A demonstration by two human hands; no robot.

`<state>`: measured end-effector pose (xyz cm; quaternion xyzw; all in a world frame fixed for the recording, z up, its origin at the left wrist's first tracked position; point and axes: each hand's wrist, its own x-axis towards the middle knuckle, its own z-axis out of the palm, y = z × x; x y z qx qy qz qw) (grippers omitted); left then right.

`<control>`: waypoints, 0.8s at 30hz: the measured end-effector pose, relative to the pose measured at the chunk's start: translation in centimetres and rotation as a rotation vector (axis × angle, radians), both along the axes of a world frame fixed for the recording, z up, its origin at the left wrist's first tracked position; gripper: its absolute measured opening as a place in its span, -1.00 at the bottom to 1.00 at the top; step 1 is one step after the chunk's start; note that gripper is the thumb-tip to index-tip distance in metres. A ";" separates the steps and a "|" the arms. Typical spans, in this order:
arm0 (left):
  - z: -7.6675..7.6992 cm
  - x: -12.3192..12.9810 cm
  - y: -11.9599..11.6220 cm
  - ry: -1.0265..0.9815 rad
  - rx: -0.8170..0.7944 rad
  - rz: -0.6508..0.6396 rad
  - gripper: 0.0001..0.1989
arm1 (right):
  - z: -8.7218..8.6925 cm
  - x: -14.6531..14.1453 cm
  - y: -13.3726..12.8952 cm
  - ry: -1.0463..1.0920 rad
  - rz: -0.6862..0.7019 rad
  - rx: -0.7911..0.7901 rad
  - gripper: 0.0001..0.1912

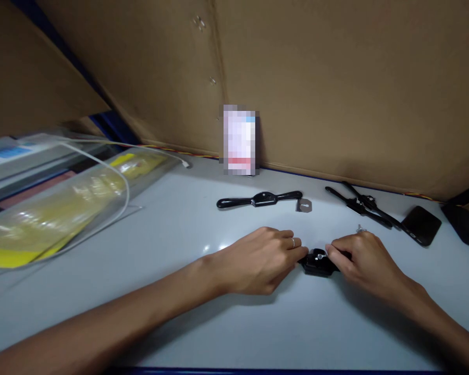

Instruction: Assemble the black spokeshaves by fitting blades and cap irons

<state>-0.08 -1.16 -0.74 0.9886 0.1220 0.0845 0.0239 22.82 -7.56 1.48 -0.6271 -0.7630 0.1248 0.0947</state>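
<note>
Between my two hands is a black spokeshave (pixel 319 264), held low over the grey table. My left hand (pixel 268 258), with a ring on one finger, is closed around its left handle. The right handle is wrapped by my right hand (pixel 361 258), the thumb close to the tool's middle. My fingers hide most of both handles. Beyond them lies another black spokeshave body (pixel 264 199), and a flat metal blade (pixel 305 206) with a slot rests by its right end. Just behind my right hand shows a small metal screw (pixel 361 228).
Two more spokeshaves (pixel 359 205) lie crossed at the right, beside a dark phone (pixel 421 225). A blurred-out upright panel (pixel 240 140) leans on the cardboard wall (pixel 316 78). Plastic-wrapped yellow packaging (pixel 74 208) and a white cable (pixel 128 190) take up the left.
</note>
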 end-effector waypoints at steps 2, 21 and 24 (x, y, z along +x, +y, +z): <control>-0.1 0.0 0.0 -0.012 -0.004 -0.001 -0.78 | 0.1 0.0 0.0 -0.009 -0.007 -0.002 -0.57; 0.2 0.2 -0.5 0.030 0.141 -0.013 -0.81 | 0.2 0.0 0.3 -0.026 -0.021 0.009 -0.54; 0.2 0.1 -0.4 0.026 0.133 -0.016 -0.85 | 0.4 0.0 0.3 0.000 -0.017 -0.004 -0.54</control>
